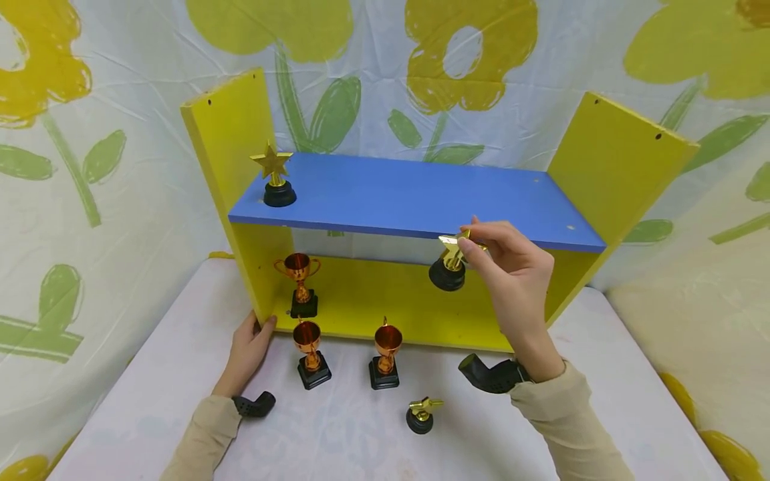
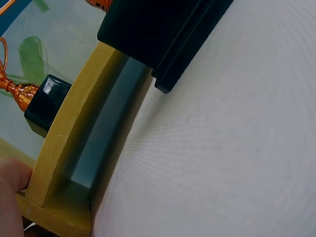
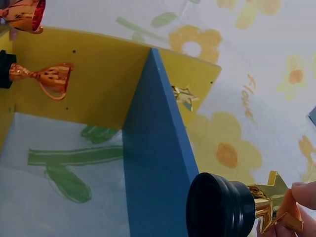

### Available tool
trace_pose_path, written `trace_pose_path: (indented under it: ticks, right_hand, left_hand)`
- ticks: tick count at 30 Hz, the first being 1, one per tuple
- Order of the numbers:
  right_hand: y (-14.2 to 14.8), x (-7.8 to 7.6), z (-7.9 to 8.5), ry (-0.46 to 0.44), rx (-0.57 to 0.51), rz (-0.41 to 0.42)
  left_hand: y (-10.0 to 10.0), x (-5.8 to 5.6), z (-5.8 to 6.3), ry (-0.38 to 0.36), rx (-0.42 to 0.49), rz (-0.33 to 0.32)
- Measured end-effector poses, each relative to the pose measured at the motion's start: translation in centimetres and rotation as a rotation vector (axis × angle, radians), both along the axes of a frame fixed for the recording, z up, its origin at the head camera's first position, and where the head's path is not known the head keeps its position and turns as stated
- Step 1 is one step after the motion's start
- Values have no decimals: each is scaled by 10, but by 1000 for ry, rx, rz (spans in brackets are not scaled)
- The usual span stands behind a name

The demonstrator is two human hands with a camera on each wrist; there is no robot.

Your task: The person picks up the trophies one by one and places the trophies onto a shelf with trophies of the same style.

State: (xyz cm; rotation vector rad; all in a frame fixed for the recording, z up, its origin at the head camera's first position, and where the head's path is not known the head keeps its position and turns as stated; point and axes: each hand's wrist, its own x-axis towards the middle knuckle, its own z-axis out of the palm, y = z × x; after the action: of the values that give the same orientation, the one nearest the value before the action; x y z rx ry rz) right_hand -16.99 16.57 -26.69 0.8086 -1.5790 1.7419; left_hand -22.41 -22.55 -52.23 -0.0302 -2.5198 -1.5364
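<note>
- Our right grip [image 1: 519,270] pinches a star trophy [image 1: 448,272] by its star; it's raised, base tilted, near the blue shelf [image 1: 391,194].
- Our left grip [image 1: 248,351] holds the yellow frame [image 1: 231,123] at its lower left corner.
- We've one cup [image 1: 304,304] on the bottom shelf [image 1: 355,290], two cups [image 1: 314,371] plus another star trophy [image 1: 420,421] on the worktop [image 1: 349,441].

1. Held star [image 1: 449,263]: upper part covered by right hand [image 1: 514,277]; its base runs off the bottom in right wrist view.
2. Left hand [image 1: 248,351]: some fingertips hidden at shelf [image 1: 625,160] corner; mostly cut off in left wrist view.
3. Near-left cup [image 1: 307,335]: bowl cut off by left wrist view's top edge.
4. Upper star [image 1: 273,164]: base hidden behind blue board [image 1: 397,194], right wrist view.
5. Table star [image 1: 421,415]: edge-on, outline unclear.
6. Sleeves [image 1: 568,417]: cut off below, head view.
7. Grey scrap [image 3: 313,116]: cut off, unidentifiable.
</note>
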Motion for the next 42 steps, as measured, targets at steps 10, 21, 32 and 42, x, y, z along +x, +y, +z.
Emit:
trace_pose_path:
  ticks: [10, 21, 32, 42]
  right_hand:
    - [-8, -4, 15, -2, 19, 12]
    - [-15, -9, 29, 11, 20, 26]
    - [-17, -23, 41, 23, 46, -13]
    - [-24, -44, 45, -47, 71, -18]
  left_hand:
    - [-2, 1, -3, 3, 2, 11]
    - [0, 0, -4, 18, 12, 3]
    - [-1, 1, -3, 10, 3, 3]
    - [-1, 1, -1, 15, 2, 1]
